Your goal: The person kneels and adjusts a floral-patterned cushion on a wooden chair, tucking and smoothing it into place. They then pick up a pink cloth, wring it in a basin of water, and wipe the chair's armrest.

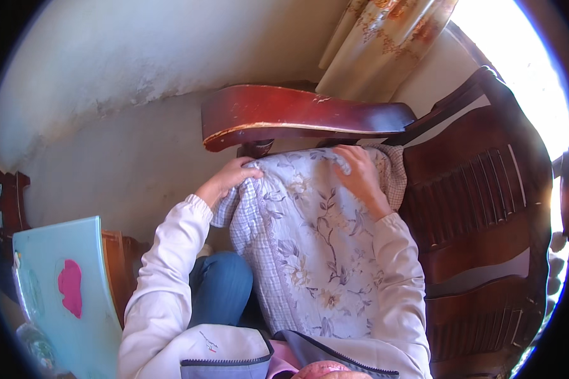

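A pale floral seat cover (325, 241) lies over the seat of a dark red wooden settee, in front of me. Its left side carries a lace-edged band of checked fabric (249, 237). My left hand (234, 177) pinches the cover's far left corner, thumb on top and the other fingers partly hidden. Near the far right part of the cover rests my right hand (358, 175), its fingertips at the far edge beside the armrest. Whether it grips the fabric is hard to see. More checked fabric (391, 170) bunches just right of that hand.
The curved wooden armrest (303, 113) runs across beyond the cover. The slatted backrest (469, 194) rises at right. A light-blue tabletop (71, 284) with a pink patch stands at lower left. Behind are a stained wall (170, 42) and a floral curtain (384, 47).
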Motion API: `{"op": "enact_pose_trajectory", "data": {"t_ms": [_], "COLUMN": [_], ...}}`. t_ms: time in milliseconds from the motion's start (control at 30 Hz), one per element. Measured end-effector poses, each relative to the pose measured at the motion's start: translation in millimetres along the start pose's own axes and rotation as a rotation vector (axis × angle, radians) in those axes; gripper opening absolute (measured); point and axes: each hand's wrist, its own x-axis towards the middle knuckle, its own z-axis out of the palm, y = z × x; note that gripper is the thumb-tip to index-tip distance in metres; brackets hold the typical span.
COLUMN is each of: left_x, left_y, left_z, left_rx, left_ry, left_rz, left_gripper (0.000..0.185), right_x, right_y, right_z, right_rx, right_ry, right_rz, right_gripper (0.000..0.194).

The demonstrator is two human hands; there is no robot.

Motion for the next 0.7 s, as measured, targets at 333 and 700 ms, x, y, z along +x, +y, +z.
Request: {"op": "enact_pose_trajectory", "data": {"t_ms": [333, 700], "left_x": [-46.6, -32.1], "left_y": [-8.4, -38.6], "left_z": [-5.4, -84.9], "left_rx": [0.191, 0.370], "left_ry": [-0.049, 0.302], "left_rz": [0.267, 0.302], "left_gripper": [0.070, 0.024], "right_x": [76.4, 100.6], "right_y": [-56.9, -64.4], "right_z": [53.8, 54.2], "right_rx": [0.096, 0.022], "right_ry": [-0.765, -0.948], "right_rz": [0.093, 0.152], "right_gripper": [0.095, 0.093]}}
